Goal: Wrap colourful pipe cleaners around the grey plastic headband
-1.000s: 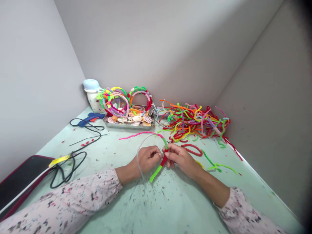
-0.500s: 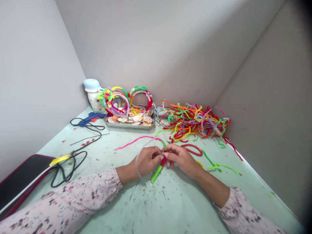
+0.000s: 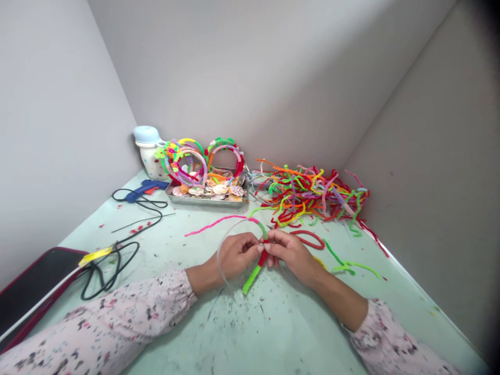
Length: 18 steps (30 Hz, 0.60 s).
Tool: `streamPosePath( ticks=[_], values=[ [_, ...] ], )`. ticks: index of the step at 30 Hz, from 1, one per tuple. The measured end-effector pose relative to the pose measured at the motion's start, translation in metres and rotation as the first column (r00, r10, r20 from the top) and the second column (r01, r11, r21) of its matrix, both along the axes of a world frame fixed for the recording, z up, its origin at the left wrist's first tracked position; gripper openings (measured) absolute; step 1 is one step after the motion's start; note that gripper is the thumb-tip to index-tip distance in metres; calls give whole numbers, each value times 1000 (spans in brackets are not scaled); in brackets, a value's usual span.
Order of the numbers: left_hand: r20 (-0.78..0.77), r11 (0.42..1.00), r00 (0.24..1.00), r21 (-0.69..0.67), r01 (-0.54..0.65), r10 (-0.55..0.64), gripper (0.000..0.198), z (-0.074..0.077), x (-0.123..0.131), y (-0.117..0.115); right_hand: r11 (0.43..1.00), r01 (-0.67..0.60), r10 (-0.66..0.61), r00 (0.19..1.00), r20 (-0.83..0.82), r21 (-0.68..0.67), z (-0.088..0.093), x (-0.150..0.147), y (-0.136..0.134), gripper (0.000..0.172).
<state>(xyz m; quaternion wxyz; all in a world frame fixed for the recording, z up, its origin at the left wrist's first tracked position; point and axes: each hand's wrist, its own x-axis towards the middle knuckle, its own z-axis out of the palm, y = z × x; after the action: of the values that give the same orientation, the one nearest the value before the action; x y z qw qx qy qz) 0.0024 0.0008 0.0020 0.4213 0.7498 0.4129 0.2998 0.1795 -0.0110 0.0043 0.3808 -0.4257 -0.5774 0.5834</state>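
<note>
My left hand (image 3: 234,255) and my right hand (image 3: 291,252) meet at the middle of the pale green table (image 3: 273,323). Both pinch a thin clear headband (image 3: 220,258) partly wrapped in green and red pipe cleaner (image 3: 252,276). A pink pipe cleaner (image 3: 213,224) trails from the top of the band off to the left. The fingers of both hands are closed around the wrapped part.
A heap of loose coloured pipe cleaners (image 3: 312,195) lies at the back right. A metal tray (image 3: 207,200) of shells holds finished headbands (image 3: 195,161). A blue glue gun (image 3: 146,188) with its black cord (image 3: 113,260), a white jar (image 3: 148,151) and a dark case (image 3: 35,284) are at the left.
The pink pipe cleaner's free end has swung slightly lower and further left. The hands stay in the same spot, working the wrap.
</note>
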Motion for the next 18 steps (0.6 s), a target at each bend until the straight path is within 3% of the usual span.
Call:
streamPosePath(
  ticks=[5,9,18],
  values=[
    [222,986,962,19,-168,159,25,0,-2,2,999,-27,27,999,20,-23,1,1,0,6],
    [369,979,909,-20,-203,196,30,3,-4,0,998,-60,62,995,75,-21,2,1,0,8],
    [348,972,916,42,-229,201,31,13,-5,-5,996,-86,81,976,202,16,0,0,0,12]
  ],
)
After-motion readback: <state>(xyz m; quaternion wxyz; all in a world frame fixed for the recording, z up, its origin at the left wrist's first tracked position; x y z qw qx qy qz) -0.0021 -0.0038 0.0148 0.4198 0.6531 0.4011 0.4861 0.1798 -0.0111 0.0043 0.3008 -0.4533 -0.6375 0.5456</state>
